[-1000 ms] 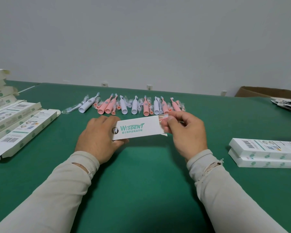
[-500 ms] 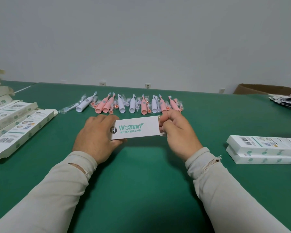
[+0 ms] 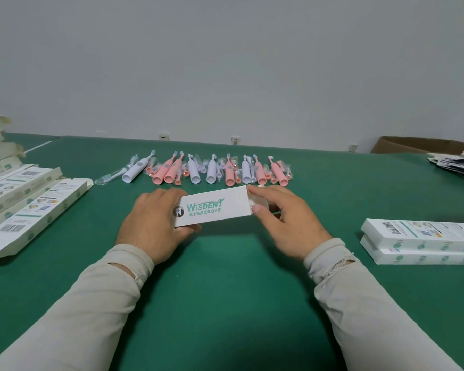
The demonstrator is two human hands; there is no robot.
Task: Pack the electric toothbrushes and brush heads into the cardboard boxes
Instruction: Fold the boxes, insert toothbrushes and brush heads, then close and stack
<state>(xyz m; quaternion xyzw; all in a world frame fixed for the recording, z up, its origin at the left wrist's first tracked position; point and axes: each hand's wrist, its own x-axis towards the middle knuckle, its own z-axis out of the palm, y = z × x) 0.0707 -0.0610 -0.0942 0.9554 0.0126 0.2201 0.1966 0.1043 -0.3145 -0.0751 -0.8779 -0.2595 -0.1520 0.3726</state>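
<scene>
A white cardboard box [image 3: 220, 207] with green "WISDENT" print lies sideways at the table's middle. My left hand [image 3: 152, 223] grips its left end, thumb under the front edge. My right hand [image 3: 284, 218] is at the box's right end, with the forefinger along the top corner and the thumb pressing the end flap [image 3: 257, 203]. Behind the box lies a row of several pink and white electric toothbrushes [image 3: 209, 171] with small brush heads in clear wrappers between them. What is inside the held box is hidden.
The green table [image 3: 233, 277] carries open, empty white boxes [image 3: 35, 210] stacked at the left and two closed boxes [image 3: 421, 242] stacked at the right. A pile of leaflets [image 3: 458, 164] and a brown carton [image 3: 418, 145] sit at the far right.
My right hand has loosened from a tight pinch on the box's right end; its fingers now spread, with the thumb on the end flap. The left hand's hold is unchanged.
</scene>
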